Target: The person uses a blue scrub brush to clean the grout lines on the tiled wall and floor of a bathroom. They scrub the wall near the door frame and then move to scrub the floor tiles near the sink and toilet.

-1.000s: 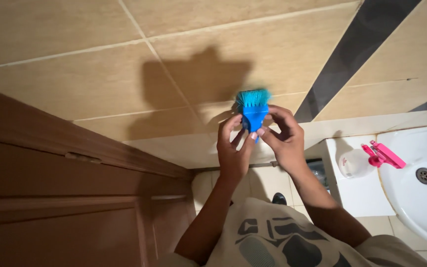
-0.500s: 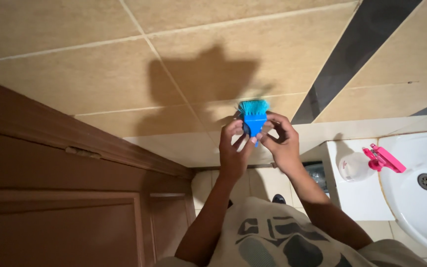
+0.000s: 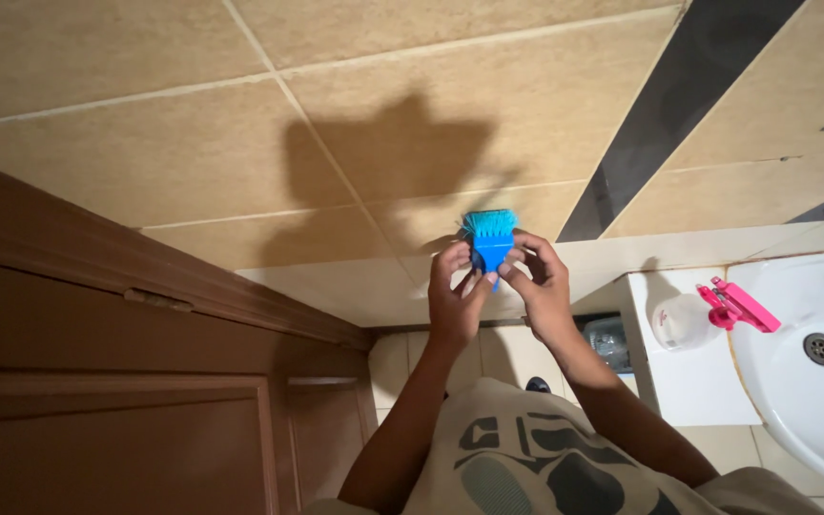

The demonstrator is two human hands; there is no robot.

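A small blue brush (image 3: 490, 238) with teal bristles pointing up is held in front of a beige tiled wall (image 3: 240, 114). My left hand (image 3: 454, 296) grips its handle from the left, fingers curled around it. My right hand (image 3: 536, 286) pinches the same handle from the right. Both forearms rise from the bottom of the view over my patterned shirt (image 3: 526, 458). The hands and brush cast a dark shadow (image 3: 383, 162) on the tiles above and to the left.
A brown wooden door (image 3: 97, 362) and its frame fill the left side. At the right stands a white sink (image 3: 813, 372) with a drain, beside a white ledge (image 3: 693, 391) carrying a spray bottle (image 3: 689, 319) with a pink trigger. A dark tile stripe (image 3: 679, 105) runs diagonally.
The brush and both hands have shifted slightly lower and left in the view, with the bristles turning more upright. The grip on the handle is unchanged.
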